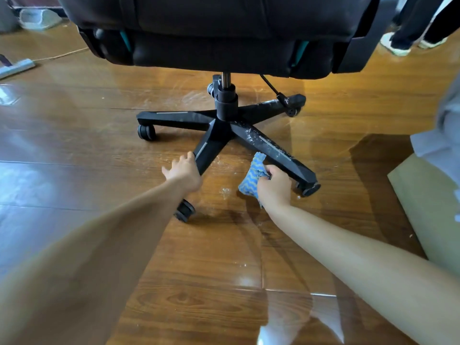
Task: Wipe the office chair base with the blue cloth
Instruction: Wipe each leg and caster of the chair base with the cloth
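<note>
The right hand point(273, 185) clutched the bunched blue wavy-striped cloth point(254, 173) just beside a dusty spoke point(271, 148) of the black plastic star-shaped chair base point(224, 125); the left hand point(184, 171) gripped the near spoke point(211, 148); firm strokes from hub outward seemed best; counted: one cloth, two hands, five castors point(146, 131)

Bare left forearm point(112, 240), entering from the lower left of the frame, uncovered from the frame edge to the wrist and blurred where it is closest to the lens. Bare right forearm point(348, 250), entering from the lower right, likewise uncovered. Left hand point(183, 171) and right hand point(273, 186), near centre, ungloved. Pale grey fabric point(445, 135) at the right edge; wearer cannot be told.
</note>
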The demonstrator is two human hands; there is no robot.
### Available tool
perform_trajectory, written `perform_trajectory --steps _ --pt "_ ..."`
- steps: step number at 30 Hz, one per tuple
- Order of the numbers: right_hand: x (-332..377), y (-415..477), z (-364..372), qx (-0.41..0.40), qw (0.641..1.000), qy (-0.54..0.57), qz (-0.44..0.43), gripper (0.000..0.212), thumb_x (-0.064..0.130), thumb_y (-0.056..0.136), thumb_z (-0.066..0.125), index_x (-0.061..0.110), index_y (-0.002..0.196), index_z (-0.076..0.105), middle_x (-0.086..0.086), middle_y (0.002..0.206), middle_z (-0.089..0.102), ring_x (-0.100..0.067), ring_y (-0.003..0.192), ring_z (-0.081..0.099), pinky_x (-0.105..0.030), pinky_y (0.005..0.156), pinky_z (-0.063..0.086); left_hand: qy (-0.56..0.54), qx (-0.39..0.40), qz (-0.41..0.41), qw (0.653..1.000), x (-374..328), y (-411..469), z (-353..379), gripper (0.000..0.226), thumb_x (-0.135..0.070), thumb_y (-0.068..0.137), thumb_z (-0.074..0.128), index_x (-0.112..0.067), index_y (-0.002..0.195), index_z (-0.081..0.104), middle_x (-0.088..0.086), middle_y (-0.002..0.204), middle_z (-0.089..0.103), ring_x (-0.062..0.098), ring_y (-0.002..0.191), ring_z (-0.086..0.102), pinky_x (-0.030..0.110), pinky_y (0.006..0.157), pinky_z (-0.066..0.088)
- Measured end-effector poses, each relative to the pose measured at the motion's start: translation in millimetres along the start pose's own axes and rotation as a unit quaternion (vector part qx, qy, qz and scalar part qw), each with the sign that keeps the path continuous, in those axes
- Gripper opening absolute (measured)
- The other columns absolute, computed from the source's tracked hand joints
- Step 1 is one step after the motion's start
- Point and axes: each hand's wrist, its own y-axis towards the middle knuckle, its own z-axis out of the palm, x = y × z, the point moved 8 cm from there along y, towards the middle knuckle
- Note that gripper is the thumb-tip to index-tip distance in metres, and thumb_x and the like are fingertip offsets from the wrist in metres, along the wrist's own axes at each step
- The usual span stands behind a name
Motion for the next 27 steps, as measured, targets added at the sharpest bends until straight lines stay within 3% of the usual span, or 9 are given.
perform_trajectory --steps 4,8,9,11,13,15,19,22,27 --pt "7.4 6.7 -10.5 -0.028 0.997 0.063 0.017 0.037 0.003 0.095 0.043 0.015 0.120 0.066 -0.001 0.098 0.062 -0.007 0.055 0.045 -0.013 0.038 0.029 0.080 -0.230 0.066 0.968 -28.7 -43.9 6.6 0.078 -0.004 0.079 0.076 -0.021 0.149 0.046 0.013 0.162 0.033 0.034 0.152 0.026 0.057 0.128 0.015" --pt "22.8 7.7 -33.7 -0.075 0.988 0.132 0.005 0.028 0.001 0.091 0.043 0.014 0.098 0.067 0.000 0.087 0.066 -0.013 0.063 0.054 -0.019 0.045 0.037 -0.180 -0.123 0.092 0.972 -78.0 -64.0 58.3 0.065 -0.003 0.082 0.068 -0.023 0.143 0.056 0.004 0.147 0.051 0.025 0.131 0.050 0.040 0.107 0.047" --pt "23.5 7.3 -45.4 -0.102 0.984 0.147 0.009 0.026 0.001 0.089 0.043 0.014 0.092 0.065 0.002 0.082 0.064 -0.014 0.064 0.054 -0.022 0.048 0.039 -0.304 -0.052 0.051 0.950 -92.6 -65.8 72.6 0.059 -0.003 0.085 0.063 -0.023 0.140 0.058 0.003 0.141 0.057 0.023 0.119 0.058 0.037 0.094 0.053" --pt "21.1 10.0 -64.4 -0.150 0.972 0.179 0.035 0.023 0.002 0.087 0.043 0.014 0.088 0.062 0.002 0.079 0.061 -0.015 0.063 0.053 -0.024 0.050 0.039 -0.541 0.109 -0.046 0.832 -130.0 -73.6 101.9 0.052 -0.006 0.089 0.056 -0.020 0.140 0.060 0.004 0.130 0.066 0.024 0.101 0.066 0.036 0.083 0.058" --pt "14.5 12.9 -79.9 -0.184 0.963 0.187 0.067 0.024 0.004 0.088 0.043 0.014 0.093 0.064 0.000 0.083 0.063 -0.017 0.063 0.054 -0.025 0.050 0.038 -0.649 0.204 -0.090 0.727 -169.7 -79.6 113.4 0.040 -0.009 0.090 0.059 -0.015 0.129 0.065 0.002 0.103 0.071 0.022 0.086 0.066 0.034 0.078 0.060" --pt "9.1 15.3 -90.9 -0.199 0.960 0.179 0.078 0.028 0.005 0.088 0.043 0.014 0.099 0.067 -0.001 0.087 0.064 -0.015 0.061 0.054 -0.025 0.049 0.037 -0.688 0.225 -0.102 0.682 -189.0 -82.3 113.6 0.021 -0.007 0.087 0.062 -0.010 0.106 0.069 0.000 0.078 0.064 0.015 0.060 0.053 0.026 0.056 0.047" --pt "-3.0 15.0 -96.6 -0.203 0.962 0.164 0.081 0.022 0.006 0.088 0.044 0.015 0.093 0.064 0.001 0.079 0.061 -0.017 0.059 0.051 -0.026 0.049 0.035 -0.697 0.236 -0.158 0.659 -183.0 -74.5 122.8 0.009 -0.005 0.093 0.066 -0.009 0.086 0.066 -0.001 0.057 0.063 0.006 0.034 0.048 0.017 0.037 0.041" --pt "-0.9 8.2 -91.7 -0.195 0.963 0.167 0.085 0.019 0.006 0.090 0.045 0.014 0.090 0.062 0.000 0.079 0.060 -0.019 0.060 0.050 -0.026 0.049 0.034 -0.723 0.250 -0.163 0.623 -182.8 -74.7 117.3 0.011 -0.005 0.095 0.059 -0.010 0.093 0.068 -0.002 0.068 0.059 0.004 0.047 0.047 0.015 0.032 0.035" --pt "36.7 -0.5 -78.2 -0.169 0.971 0.171 0.000 0.019 0.004 0.087 0.044 0.019 0.081 0.055 0.004 0.075 0.056 -0.012 0.056 0.048 -0.016 0.040 0.033 -0.713 0.199 -0.168 0.651 -168.1 -77.2 120.4 0.014 -0.006 0.095 0.055 -0.013 0.083 0.059 -0.006 0.052 0.054 0.009 0.037 0.044 0.019 0.037 0.034"
